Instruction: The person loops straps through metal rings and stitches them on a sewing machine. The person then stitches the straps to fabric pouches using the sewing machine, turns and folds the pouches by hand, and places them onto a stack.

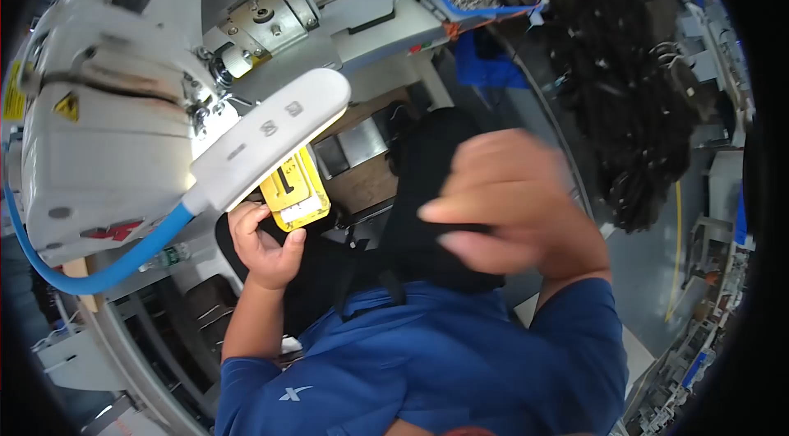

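Observation:
My left hand (267, 249) grips the lower end of a yellow card or tag (297, 189) that carries a large black "1" and a white patch. A white lamp head (267, 136) on a blue flexible arm hangs over the tag's upper left part. To the right, my right hand (509, 202) is raised above my dark-clothed lap, blurred by motion. Its fingers are curled, with thumb and forefinger towards the left; whether anything small is between them I cannot make out.
A white machine (115, 140) stands at the left beside the lamp. At the top, a blue tray (485, 9) holds many small metal parts. A large dark bundle (620, 99) hangs or lies at the right. Metal pedals or plates (362, 143) are below.

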Motion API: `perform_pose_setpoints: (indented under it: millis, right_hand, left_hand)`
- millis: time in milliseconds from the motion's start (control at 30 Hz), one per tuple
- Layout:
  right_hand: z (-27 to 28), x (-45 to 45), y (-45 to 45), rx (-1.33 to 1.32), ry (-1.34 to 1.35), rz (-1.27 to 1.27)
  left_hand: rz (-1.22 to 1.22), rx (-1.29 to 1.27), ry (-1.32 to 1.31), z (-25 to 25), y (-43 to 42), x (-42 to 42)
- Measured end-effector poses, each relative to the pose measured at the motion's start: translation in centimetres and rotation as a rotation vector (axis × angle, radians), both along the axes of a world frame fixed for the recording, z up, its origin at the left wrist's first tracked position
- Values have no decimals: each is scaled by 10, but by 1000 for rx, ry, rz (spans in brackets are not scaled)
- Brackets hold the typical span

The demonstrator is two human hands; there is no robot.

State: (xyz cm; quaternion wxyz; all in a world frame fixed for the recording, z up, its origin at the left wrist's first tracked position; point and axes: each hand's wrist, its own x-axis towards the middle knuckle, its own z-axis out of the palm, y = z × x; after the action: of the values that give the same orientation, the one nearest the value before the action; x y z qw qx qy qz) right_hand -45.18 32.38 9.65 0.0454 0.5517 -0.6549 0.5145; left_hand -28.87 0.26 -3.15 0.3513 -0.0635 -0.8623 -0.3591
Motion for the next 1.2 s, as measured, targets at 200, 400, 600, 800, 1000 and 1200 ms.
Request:
perform_pose_setpoints:
  millis: [200, 400, 600, 800, 1000, 1200]
  right_hand:
    - [178, 5, 130, -193, 476, -871]
    - [135, -61, 176, 631, 389, -1099]
    - [160, -39, 141, 312, 700, -984]
    - [282, 0, 69, -120, 917, -802]
    - [203, -112, 217, 922, 310, -1346]
    - [82, -101, 346, 1546, -39, -1448]
  left_hand:
    - [-19, -69, 7, 2, 2, -3]
    - [74, 35, -14, -7, 10, -1]
    - [62, -59, 63, -2, 15, -17]
    - [28, -44, -103, 17, 10, 4]
    - [-32, -33, -61, 7, -2, 5]
    - [-58, -56, -118, 13, -6, 9]
